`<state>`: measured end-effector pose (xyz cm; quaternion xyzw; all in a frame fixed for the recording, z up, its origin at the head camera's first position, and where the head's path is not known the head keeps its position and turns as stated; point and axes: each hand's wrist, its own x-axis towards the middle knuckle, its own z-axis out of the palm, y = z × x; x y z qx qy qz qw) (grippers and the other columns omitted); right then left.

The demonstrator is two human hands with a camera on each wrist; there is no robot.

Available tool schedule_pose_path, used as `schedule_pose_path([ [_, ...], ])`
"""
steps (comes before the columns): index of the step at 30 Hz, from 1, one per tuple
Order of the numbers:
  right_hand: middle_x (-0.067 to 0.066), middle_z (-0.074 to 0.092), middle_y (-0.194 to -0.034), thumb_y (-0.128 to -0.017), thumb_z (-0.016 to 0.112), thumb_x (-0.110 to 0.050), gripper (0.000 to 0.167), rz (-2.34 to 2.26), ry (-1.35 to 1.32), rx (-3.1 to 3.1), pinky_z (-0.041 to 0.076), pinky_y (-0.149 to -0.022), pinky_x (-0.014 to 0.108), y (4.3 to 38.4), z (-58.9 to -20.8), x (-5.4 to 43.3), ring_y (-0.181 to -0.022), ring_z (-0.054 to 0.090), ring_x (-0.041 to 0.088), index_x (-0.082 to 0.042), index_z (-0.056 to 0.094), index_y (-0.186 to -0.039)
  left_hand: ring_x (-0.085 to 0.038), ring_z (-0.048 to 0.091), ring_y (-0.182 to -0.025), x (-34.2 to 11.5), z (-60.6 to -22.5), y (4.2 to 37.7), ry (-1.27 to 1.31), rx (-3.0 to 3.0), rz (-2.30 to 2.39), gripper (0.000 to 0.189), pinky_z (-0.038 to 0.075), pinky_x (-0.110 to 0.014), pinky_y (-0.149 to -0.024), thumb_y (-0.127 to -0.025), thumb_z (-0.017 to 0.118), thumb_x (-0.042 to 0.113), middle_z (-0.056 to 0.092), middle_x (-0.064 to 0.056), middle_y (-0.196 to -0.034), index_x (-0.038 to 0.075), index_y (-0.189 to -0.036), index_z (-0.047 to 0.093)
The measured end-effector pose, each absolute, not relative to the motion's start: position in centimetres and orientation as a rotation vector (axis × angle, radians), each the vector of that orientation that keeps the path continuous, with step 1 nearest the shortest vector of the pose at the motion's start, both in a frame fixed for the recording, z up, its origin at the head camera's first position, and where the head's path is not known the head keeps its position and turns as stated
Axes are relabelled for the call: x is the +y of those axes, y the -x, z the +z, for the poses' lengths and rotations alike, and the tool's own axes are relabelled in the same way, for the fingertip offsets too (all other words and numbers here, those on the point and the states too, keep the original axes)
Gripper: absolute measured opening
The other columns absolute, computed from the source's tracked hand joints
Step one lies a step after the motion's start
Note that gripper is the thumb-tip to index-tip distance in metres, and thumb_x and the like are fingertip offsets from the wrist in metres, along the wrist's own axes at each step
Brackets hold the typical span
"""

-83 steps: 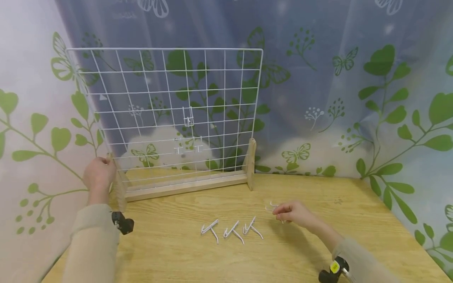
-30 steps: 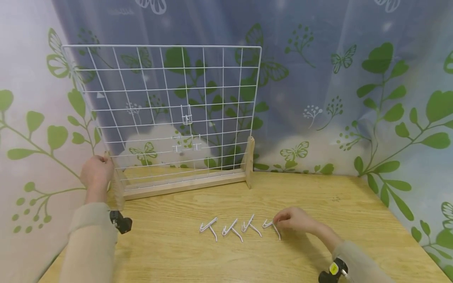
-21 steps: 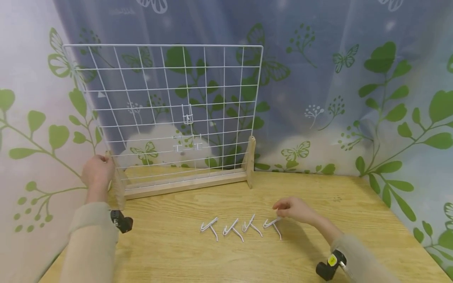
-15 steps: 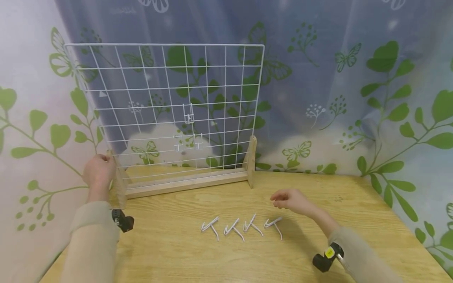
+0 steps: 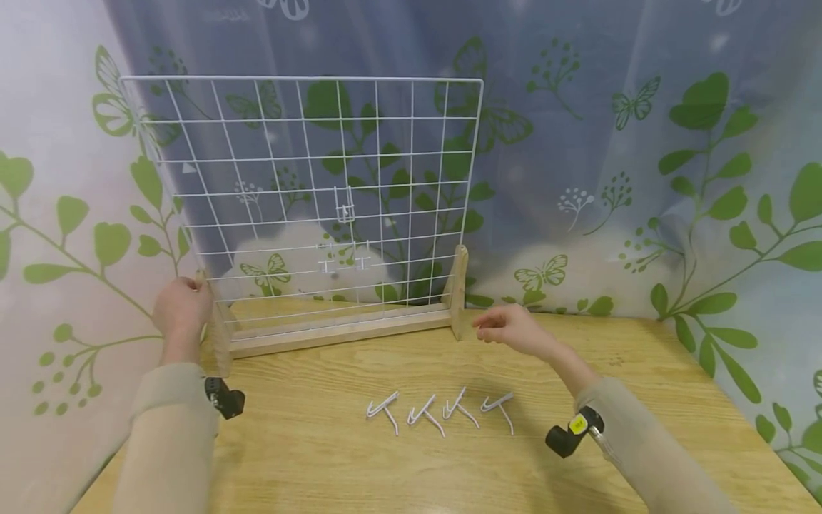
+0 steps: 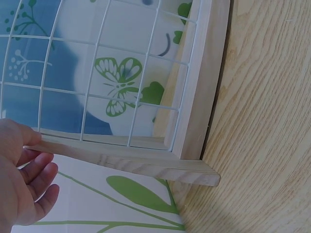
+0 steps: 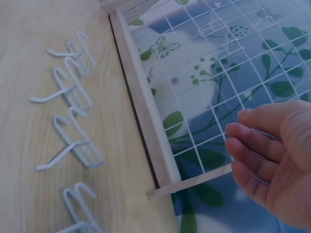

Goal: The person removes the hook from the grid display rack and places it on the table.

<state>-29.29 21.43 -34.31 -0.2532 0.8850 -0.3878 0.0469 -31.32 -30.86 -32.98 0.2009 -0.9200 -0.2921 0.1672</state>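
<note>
A white wire grid panel (image 5: pixel 302 78) stands upright in a wooden stand (image 5: pixel 340 333). My left hand (image 5: pixel 183 307) pinches the top of the stand's left upright (image 6: pixel 131 162) between thumb and index finger, the other fingers loosely curled below. Beside the right upright (image 5: pixel 457 293) hovers my right hand (image 5: pixel 514 330), fingers relaxed and holding nothing. Several white wire hooks lie in a row on the table, among them a leftmost hook (image 5: pixel 384 407) and a rightmost hook (image 5: pixel 497 405). On the grid hang an upper hook (image 5: pixel 344 212) and two lower ones.
The wood-grain table (image 5: pixel 308 464) carries the stand and the loose hooks. Behind and along the sides hangs a curtain (image 5: pixel 565 143) printed with leaves and butterflies. Black cameras, such as the right wrist camera (image 5: pixel 571 432), sit on both sleeves.
The right hand set a hook down at the right end of the row, let go, and moved up and left toward the stand's right upright. The left hand keeps its place.
</note>
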Motion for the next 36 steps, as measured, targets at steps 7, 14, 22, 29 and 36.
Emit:
schedule_pose_path([
  [7,0.015,0.066,-0.098,-0.09,0.059,-0.01,0.028,-1.212,0.806,2.698,0.051,-0.076,0.039,30.6,-31.8,19.4,-0.086,0.063,0.026,0.004,0.06,-0.114,-0.045,0.051,-0.105,-30.8,-33.0,31.2,-0.578,-2.611,-0.811,0.042,0.041,-0.051,-0.078,-0.092,0.036,0.025,0.055,-0.027,-0.118,-0.006,-0.114,0.055],
  [14,0.015,0.066,-0.105,-0.091,0.059,-0.015,0.029,-1.262,0.804,2.727,0.051,-0.079,0.039,31.5,-28.9,16.7,-0.091,0.063,0.024,0.0,0.062,-0.115,-0.045,0.05,-0.106,-30.7,-32.8,31.0,-0.57,-2.62,-0.833,0.042,0.04,-0.051,-0.08,-0.092,0.037,0.025,0.054,-0.027,-0.12,-0.006,-0.115,0.054],
  [22,0.014,0.066,-0.102,-0.094,0.056,-0.02,0.032,-1.401,0.779,2.737,0.05,-0.072,0.033,32.6,-26.4,14.2,-0.087,0.061,0.023,-0.002,0.06,-0.12,-0.045,0.051,-0.106,-30.9,-32.9,31.3,-0.538,-2.607,-0.822,0.044,0.04,-0.051,-0.082,-0.093,0.037,0.027,0.055,-0.027,-0.119,-0.006,-0.115,0.055],
  [29,0.014,0.066,-0.102,-0.094,0.055,-0.021,0.032,-1.613,0.723,2.676,0.048,-0.066,0.027,33.9,-24.3,11.7,-0.088,0.061,0.025,-0.002,0.059,-0.12,-0.045,0.051,-0.105,-30.9,-32.9,31.3,-0.552,-2.598,-0.822,0.043,0.04,-0.051,-0.08,-0.093,0.037,0.028,0.056,-0.027,-0.117,-0.006,-0.113,0.056],
  [36,0.011,0.066,-0.099,-0.094,0.055,-0.022,0.031,-1.708,0.717,2.609,0.049,-0.069,0.029,34.6,-21.7,8.7,-0.082,0.06,0.017,-0.005,0.06,-0.12,-0.045,0.051,-0.105,-30.9,-32.9,31.2,-0.557,-2.59,-0.839,0.044,0.04,-0.051,-0.082,-0.094,0.036,0.028,0.056,-0.027,-0.117,-0.006,-0.114,0.056],
])
